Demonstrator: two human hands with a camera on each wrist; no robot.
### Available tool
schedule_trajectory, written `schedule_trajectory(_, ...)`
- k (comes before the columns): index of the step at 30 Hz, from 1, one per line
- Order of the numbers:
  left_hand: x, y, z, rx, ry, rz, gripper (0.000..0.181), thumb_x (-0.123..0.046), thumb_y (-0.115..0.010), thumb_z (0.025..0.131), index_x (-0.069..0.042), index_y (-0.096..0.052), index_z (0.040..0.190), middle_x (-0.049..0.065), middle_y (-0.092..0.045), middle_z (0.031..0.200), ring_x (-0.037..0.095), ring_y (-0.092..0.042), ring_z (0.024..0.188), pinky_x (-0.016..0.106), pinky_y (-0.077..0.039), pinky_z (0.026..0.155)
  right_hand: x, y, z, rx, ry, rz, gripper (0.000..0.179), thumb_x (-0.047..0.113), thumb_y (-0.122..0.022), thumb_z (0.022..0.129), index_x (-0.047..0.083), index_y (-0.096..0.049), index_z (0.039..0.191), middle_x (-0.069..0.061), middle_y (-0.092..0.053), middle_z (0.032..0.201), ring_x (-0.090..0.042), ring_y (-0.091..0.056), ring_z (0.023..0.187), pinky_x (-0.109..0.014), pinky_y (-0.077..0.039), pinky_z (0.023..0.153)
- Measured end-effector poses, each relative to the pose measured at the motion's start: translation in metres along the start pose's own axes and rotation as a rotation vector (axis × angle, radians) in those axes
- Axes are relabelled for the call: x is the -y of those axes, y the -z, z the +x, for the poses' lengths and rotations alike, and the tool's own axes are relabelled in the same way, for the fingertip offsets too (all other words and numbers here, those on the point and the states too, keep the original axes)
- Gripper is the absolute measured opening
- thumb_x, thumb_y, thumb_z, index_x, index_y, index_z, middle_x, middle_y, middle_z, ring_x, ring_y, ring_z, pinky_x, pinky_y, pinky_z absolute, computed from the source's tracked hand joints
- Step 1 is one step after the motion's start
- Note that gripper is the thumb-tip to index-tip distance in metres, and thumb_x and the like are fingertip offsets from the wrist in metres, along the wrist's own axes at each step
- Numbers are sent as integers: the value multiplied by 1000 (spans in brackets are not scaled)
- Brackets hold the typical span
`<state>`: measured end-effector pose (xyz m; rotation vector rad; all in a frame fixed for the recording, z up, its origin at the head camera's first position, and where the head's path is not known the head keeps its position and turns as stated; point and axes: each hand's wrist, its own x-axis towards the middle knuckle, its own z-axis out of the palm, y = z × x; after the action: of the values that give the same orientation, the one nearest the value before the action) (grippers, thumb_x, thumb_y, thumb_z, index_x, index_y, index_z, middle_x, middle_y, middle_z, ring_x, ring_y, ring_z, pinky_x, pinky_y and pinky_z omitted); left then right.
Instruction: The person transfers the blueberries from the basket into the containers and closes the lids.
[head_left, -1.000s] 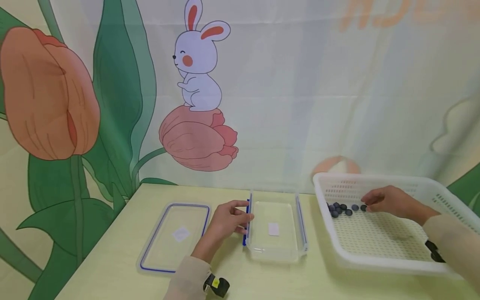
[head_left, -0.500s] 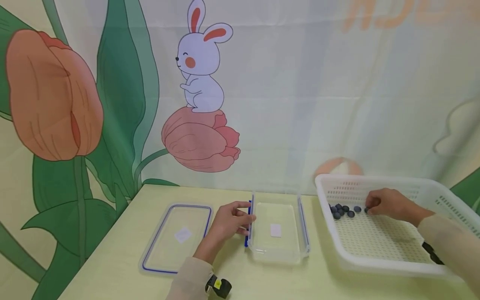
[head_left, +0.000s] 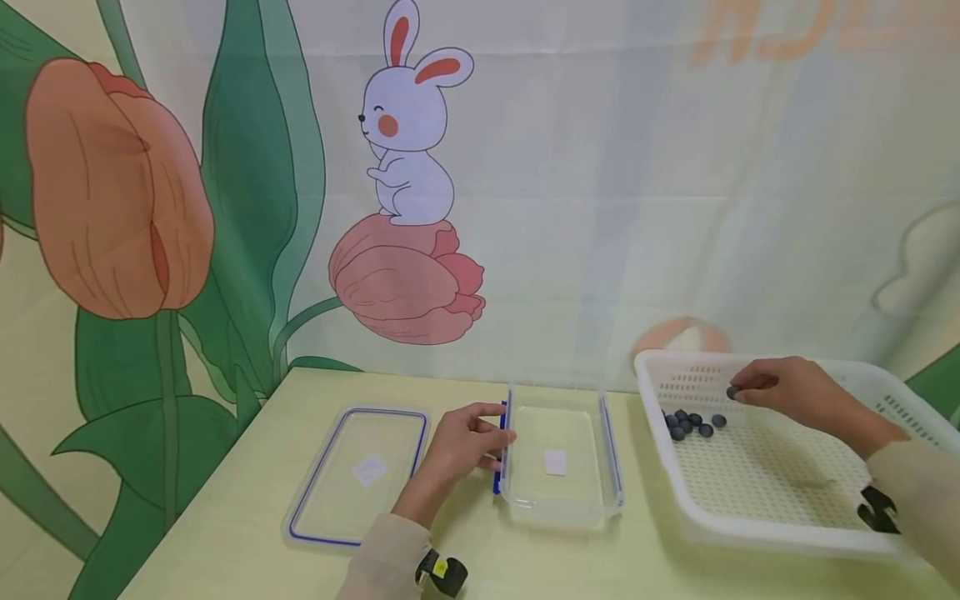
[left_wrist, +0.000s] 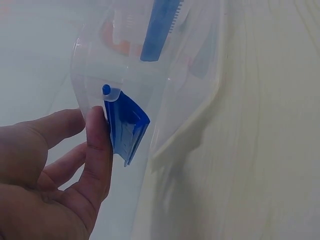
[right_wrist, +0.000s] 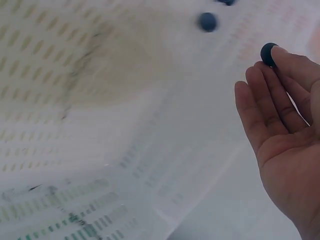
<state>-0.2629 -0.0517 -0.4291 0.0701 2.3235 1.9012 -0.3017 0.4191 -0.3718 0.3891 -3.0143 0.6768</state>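
My right hand (head_left: 798, 398) pinches one dark blueberry (head_left: 732, 392) between thumb and fingertip, raised above the floor of a white perforated basket (head_left: 780, 523). Several more blueberries (head_left: 692, 423) lie in the basket's far left corner. In the right wrist view the held berry (right_wrist: 269, 54) shows at the thumb tip. My left hand (head_left: 456, 446) grips the left wall of a clear plastic food container (head_left: 558, 510), thumb over the rim and fingers outside. Beside those fingers in the left wrist view hangs a blue locking flap (left_wrist: 126, 127). Inside the container only a small white label (head_left: 555, 462) shows.
A clear lid with a blue seal (head_left: 360, 508) lies flat on the table left of my left hand. The pale yellow table (head_left: 247, 500) ends at the back against a curtain (head_left: 555, 250) printed with a rabbit and tulips. The basket's raised rim (head_left: 663, 450) stands between berries and container.
My right hand has picked a blueberry off the basket floor and lifted it. The left hand keeps its hold on the container. The head view has shifted slightly left.
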Motion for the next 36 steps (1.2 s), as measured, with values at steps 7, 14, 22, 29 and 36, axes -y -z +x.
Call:
schedule_trajectory(7, 0, 0, 0, 1, -1, -2, 47, -9, -82, 95, -4, -67, 139, 11, -67, 94, 20, -68, 78, 29, -64, 66, 42, 26, -14, -156, 28, 16, 33, 29, -74, 103, 2, -74, 123, -10, -77, 108, -43, -69, 108, -42, -59, 77)
schedule_trajectory(14, 0, -1, 1, -3, 3, -7, 47, -11, -82, 95, -5, -67, 139, 11, -68, 95, 22, -69, 79, 29, -64, 67, 77, 50, -26, -270, 51, 60, 32, 31, -76, 102, 9, -75, 125, -10, -77, 111, -1, -68, 94, -15, -51, 70)
schedule_trajectory(22, 1, -1, 1, 2, -5, -5, 47, -11, -82, 95, -5, -67, 139, 11, -67, 95, 20, -69, 79, 30, -65, 68, 123, 50, -50, -360, 37, 157, 28, 35, -78, 99, 17, -78, 121, 5, -78, 113, 8, -67, 89, -13, -50, 71)
schedule_trajectory(29, 4, 0, 1, -7, -1, 5, 47, -12, -82, 95, -6, -67, 140, 11, -67, 96, 20, -69, 80, 29, -65, 68, 157, 27, -68, -387, 92, 218, 25, 26, -80, 99, 13, -78, 120, -2, -77, 113, 8, -69, 90, -11, -53, 71)
schedule_trajectory(36, 4, -1, 3, 0, -5, -10, 47, -12, -82, 95, -6, -67, 139, 11, -67, 95, 21, -68, 80, 29, -65, 67, 186, -9, -79, -390, 155, 317, 20, 20, -81, 98, 14, -79, 116, -1, -78, 109, -2, -73, 89, -21, -59, 67)
